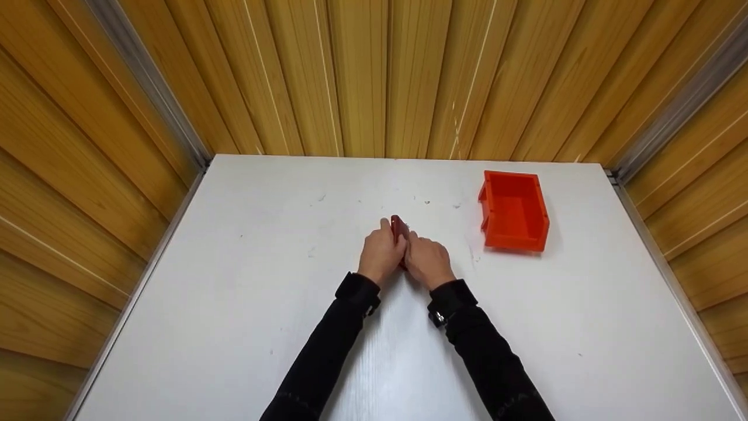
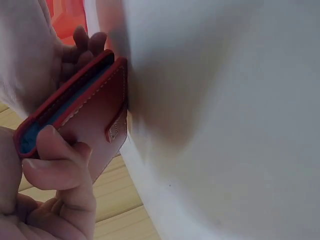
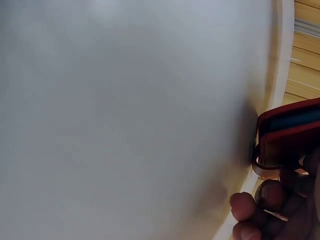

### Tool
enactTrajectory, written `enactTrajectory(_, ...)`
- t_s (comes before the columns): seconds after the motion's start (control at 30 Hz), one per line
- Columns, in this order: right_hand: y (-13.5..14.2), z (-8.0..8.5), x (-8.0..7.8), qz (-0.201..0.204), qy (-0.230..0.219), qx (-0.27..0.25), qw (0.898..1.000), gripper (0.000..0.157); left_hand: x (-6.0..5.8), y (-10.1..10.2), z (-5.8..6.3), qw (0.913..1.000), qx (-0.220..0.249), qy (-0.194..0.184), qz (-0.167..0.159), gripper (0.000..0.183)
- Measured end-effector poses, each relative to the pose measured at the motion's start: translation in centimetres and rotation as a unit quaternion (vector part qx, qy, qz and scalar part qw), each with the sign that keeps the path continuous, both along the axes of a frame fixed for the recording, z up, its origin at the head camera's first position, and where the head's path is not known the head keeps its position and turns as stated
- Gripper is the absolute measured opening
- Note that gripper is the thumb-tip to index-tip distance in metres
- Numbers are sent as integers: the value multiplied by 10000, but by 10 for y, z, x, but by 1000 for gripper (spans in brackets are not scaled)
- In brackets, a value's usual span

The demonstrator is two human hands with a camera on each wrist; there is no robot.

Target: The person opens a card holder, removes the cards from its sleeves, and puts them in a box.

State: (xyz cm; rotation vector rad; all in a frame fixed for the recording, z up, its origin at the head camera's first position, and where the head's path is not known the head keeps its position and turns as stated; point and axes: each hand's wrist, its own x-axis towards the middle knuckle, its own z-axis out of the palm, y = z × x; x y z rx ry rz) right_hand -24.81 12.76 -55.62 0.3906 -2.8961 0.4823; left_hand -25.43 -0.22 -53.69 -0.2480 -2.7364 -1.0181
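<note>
Black along the sleeves (image 1: 324,351); then, with left hand (image 1: 381,254) and right hand (image 1: 429,261), grip narrow, holding a wallet (image 2: 100,112) on edge, well in from the far edge of the table (image 1: 263,234). Could slip and tip flat, perhaps, from one slackened pinch. Beyond, red at the bin (image 1: 517,241), toward the far right corner.

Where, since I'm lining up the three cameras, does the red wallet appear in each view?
Head: red wallet near centre, between left hand and right hand.
Left wrist: red wallet at left, around mid-height.
Right wrist: red wallet cut off by the right edge.
Shared landmark: the white tabletop shows in all three.
</note>
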Motion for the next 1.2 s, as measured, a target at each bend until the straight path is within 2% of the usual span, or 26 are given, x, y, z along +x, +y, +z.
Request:
enactTrajectory(0.17, 0, -2, 0, -5, 218, -82, 9997, 13, 0, 4, 2, 9999, 96, -54, -43, 25)
enactTrajectory(0.33, -1, -5, -1, 97, 653, -120, 9977, 15, 2, 6, 3, 9998, 148, 103, -15, 23)
enactTrajectory(0.47, -2, -5, -1, 67, 753, -107, 9971, 15, 2, 6, 3, 9998, 131, 150, 57, 21)
enactTrajectory(0.67, -2, -1, 1, -149, 700, -96, 9974, 16, 2, 7, 3, 10000, -8, 97, -16, 21)
enactTrajectory(0.87, 2, 0, -1, -432, 400, -393, 9975, 28, 2, 6, 2, 9998, -149, 154, -32, 22)
enactTrajectory(1.07, 21, -5, -2, -1053, -2, -378, 9937, 27, 2, 1, -1, 9995, -230, -202, 24, 23)
enactTrajectory(1.2, 31, -9, -3, -1039, -128, -325, 9940, 28, 1, -1, -2, 9991, -300, -294, -1, 25)
